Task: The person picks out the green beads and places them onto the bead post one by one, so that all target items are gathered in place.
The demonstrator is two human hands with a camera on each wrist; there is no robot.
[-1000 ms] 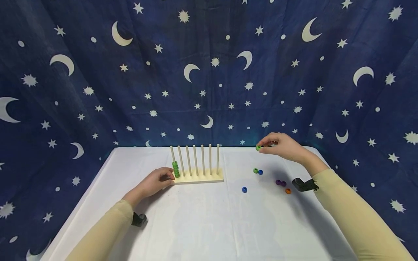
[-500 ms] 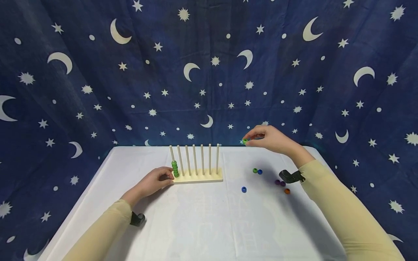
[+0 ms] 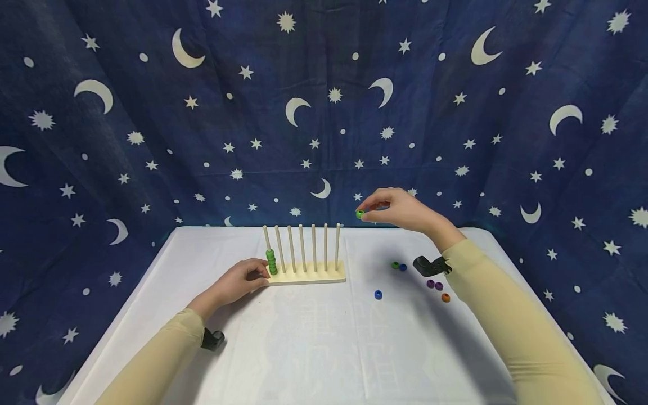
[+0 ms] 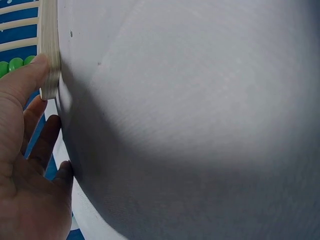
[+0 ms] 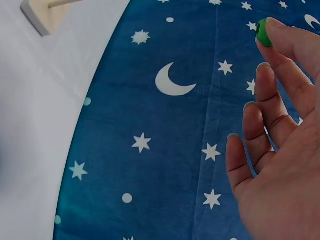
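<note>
A wooden peg stand (image 3: pixel 309 275) with several upright pegs stands on the table in the head view. Its leftmost peg carries a stack of green beads (image 3: pixel 271 263). My left hand (image 3: pixel 239 285) holds the left end of the base, and the left wrist view shows the thumb on one side of the wood (image 4: pixel 49 45) and a fingertip on the other. Raised above the table, right of the pegs, my right hand (image 3: pixel 405 211) pinches a green bead (image 5: pixel 264 33) between thumb and index finger. The other fingers are loosely bent.
Loose beads lie on the right half of the white-covered table (image 3: pixel 304 349): a green one (image 3: pixel 395 265) beside a blue one (image 3: pixel 403 267), another blue (image 3: pixel 378 295), two purple (image 3: pixel 434 284) and an orange (image 3: pixel 445 297). A dark blue starry cloth (image 3: pixel 324 140) hangs behind.
My right hand has moved left and somewhat upward with the green bead, towards the peg stand. The left hand and the stand have stayed in place.
</note>
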